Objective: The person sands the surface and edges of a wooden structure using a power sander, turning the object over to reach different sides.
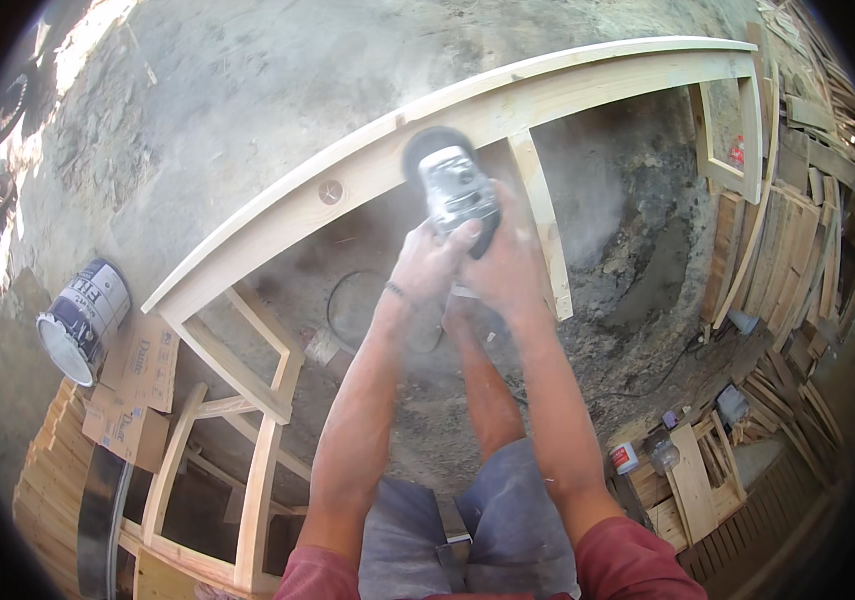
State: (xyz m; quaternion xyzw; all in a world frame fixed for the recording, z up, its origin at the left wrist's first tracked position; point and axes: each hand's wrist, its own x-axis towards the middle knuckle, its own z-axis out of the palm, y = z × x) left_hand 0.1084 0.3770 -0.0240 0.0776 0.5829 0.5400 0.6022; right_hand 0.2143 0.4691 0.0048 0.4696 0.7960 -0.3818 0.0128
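Note:
An angle grinder [459,190] with a dark round disc is held in both my hands over the long pale wooden frame [367,185]. My left hand [427,262] is closed round its near left side, and my right hand [502,255] wraps its right side. The disc meets or hovers just over the frame's long board; I cannot tell which. A round knot or mark [330,191] shows on the board to the left. From the board, a short wooden crosspiece [541,220] runs toward me, right of my hands. Dust hazes the air around the grinder.
At left stand a paint bucket [87,315] and flattened cardboard [137,380]. A second wooden frame [257,480] lies at the lower left. Stacked planks and scrap wood [777,250] line the right side. A small red-and-white can [624,458] sits lower right. A cable [637,393] crosses the rough floor.

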